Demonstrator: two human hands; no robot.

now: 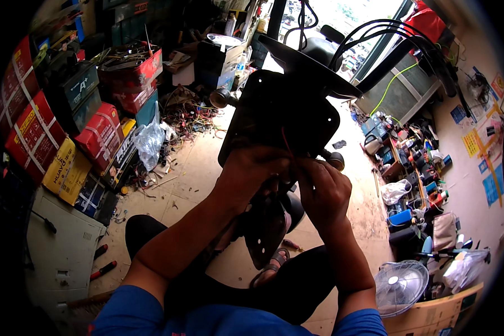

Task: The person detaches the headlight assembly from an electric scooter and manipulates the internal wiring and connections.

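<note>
A dark vehicle body with a broad black panel (280,106) stands in front of me, deep in shadow. My left hand (255,171) is closed at the panel's lower edge, its fingertips bent inward; what they grip is too dark to make out. Close beside it, my right hand (325,190) pinches a thin red wire (287,143), which sticks up between the two hands against the panel. Below the hands hangs a black part with holes (261,241), between my knees. Round lamp-like pieces (221,98) jut out at the panel's sides.
Stacked red boxes (36,137), a tool-filled red bin (131,70) and a metal cabinet (61,252) line the left. At right are cluttered parts (414,173) and a fan (400,285). Black cables (397,28) arch above. A screwdriver (292,245) lies on the floor.
</note>
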